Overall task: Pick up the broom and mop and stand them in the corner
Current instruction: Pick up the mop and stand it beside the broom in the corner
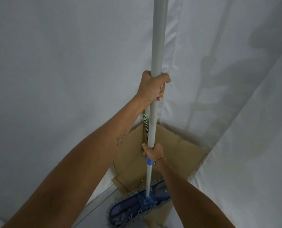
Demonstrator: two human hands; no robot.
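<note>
1. Pale grey fabric walls [71,63], 2 sheets meeting in a corner seam; this corner is the landmark for all entries below.

2. Flat brown cardboard sheet [178,153], lying on the floor right at the foot of the corner, likely as floor cover.

3. Long pale grey mop pole with a blue collar [158,46], standing nearly upright just in front of the corner, its top out of view. It looks held plumb so it can be leaned into the seam.

4. Blue flat mop head with grey fringe [137,206], resting on the near edge of the cardboard, further from the corner than the pole's upper part.

5. Thin broom handle with dark and pale stripes [145,124], close beside the pole on the corner side; only a short stretch shows, its brush end hidden. It seems already set in place.

6. Left hand [153,86], clenched round the pole high up, steadying it.

7. Right hand [153,151], with a bead bracelet at the wrist, wrapped round the pole just above the blue collar, guiding the foot toward the corner.
</note>
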